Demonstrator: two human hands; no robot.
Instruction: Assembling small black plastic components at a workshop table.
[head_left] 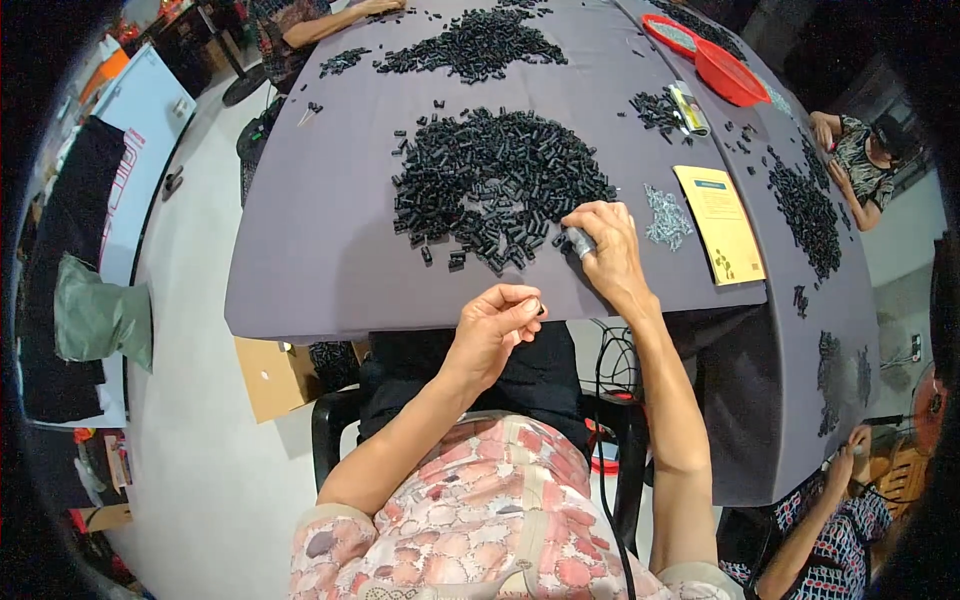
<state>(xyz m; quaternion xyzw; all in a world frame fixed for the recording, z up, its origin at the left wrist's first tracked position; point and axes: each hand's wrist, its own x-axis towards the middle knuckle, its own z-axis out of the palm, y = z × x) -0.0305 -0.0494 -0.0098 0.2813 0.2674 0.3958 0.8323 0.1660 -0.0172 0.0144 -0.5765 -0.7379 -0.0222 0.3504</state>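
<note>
My left hand (492,330) is raised at the table's near edge, thumb and fingers pinched on a small black cylindrical piece (541,309). Only the end of that piece shows. My right hand (612,255) rests at the lower right border of a large pile of small black cylindrical pieces (500,165). Its fingers are curled and closed, and a grey wrap (580,242) covers one digit. Black pieces lie right by those fingertips; what is between them, if anything, I cannot make out. To the right of this hand is a small heap of clear pieces (667,217).
A yellow booklet (720,225) lies on the grey-covered table (320,230). Farther off are red baskets (730,73), a yellow-and-white packet (688,108) and more black piles (475,45). Other people sit around the table, one with a hand (380,6) at the far side.
</note>
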